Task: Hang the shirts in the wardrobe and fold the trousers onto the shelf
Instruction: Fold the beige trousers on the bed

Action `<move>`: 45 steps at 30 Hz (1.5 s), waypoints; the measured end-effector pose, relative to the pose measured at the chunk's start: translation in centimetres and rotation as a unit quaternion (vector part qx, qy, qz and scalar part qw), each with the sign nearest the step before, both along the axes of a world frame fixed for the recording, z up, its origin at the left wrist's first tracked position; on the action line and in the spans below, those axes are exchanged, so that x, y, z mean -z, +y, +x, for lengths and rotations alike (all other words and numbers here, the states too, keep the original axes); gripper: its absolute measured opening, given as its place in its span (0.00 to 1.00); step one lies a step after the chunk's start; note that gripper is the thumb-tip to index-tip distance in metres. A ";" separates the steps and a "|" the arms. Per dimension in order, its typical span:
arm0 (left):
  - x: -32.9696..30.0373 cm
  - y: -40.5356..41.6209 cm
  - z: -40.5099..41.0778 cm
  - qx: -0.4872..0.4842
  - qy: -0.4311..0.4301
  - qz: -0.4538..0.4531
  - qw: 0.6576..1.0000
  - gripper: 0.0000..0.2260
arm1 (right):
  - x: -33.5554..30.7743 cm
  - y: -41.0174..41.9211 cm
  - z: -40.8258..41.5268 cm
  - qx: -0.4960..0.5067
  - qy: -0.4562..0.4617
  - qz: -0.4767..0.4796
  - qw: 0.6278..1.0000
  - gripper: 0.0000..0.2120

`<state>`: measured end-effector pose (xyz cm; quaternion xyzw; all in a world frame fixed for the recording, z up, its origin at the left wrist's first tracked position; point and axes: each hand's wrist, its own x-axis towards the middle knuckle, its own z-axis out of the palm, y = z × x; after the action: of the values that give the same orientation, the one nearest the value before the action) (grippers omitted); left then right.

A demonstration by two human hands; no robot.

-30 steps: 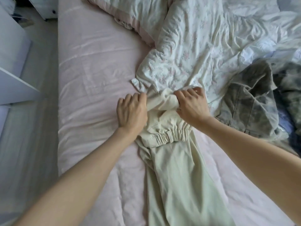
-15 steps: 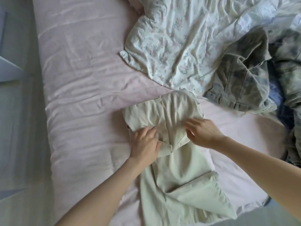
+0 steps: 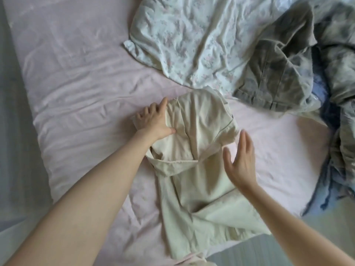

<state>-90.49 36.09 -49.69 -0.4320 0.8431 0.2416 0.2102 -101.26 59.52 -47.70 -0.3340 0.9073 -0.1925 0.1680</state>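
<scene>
Cream trousers (image 3: 199, 143) lie partly folded on the pink bed sheet (image 3: 82, 96), their upper part doubled back over the legs, which run toward the bed's near edge. My left hand (image 3: 153, 120) rests on the folded part's left edge with its fingers spread and its thumb on the cloth. My right hand (image 3: 240, 160) hovers flat with straight fingers just right of the fold, holding nothing. A grey-green mottled garment (image 3: 278, 73) lies crumpled at the far right.
A pale floral duvet (image 3: 192, 35) is bunched at the back of the bed. Blue cloth (image 3: 322, 104) shows beside the mottled garment at the right. The floor (image 3: 17, 150) runs along the bed's left side and shows again at the bottom right.
My left hand slid up to the fold's far left edge. My right hand lifted off the trousers and opened flat to the right. The view shifted slightly left.
</scene>
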 end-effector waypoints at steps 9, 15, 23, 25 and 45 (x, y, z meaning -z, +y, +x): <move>-0.1 3.5 0.0 -0.032 0.013 -0.102 0.994 0.45 | -0.5 11.6 9.1 -0.172 -0.216 0.380 0.883 0.18; -1.0 3.5 -0.2 -0.034 0.007 -0.093 0.995 0.45 | -2.1 9.4 8.8 -0.282 -0.358 0.520 0.723 0.30; -1.5 4.1 0.1 -0.031 0.015 -0.091 0.995 0.45 | -1.7 13.7 11.4 0.078 -0.214 0.427 0.875 0.27; -1.5 4.4 0.3 -0.029 0.019 -0.094 0.995 0.45 | -1.2 14.9 12.2 0.001 -0.223 0.514 0.828 0.24; 0.6 12.1 1.5 0.137 0.056 -0.196 0.969 0.33 | 4.1 20.1 9.4 0.673 -0.192 -0.009 0.714 0.11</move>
<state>-88.97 48.19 -50.27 -0.3308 0.9356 0.0643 0.1054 -91.82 79.58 -51.83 0.4071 0.8388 -0.3233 0.1620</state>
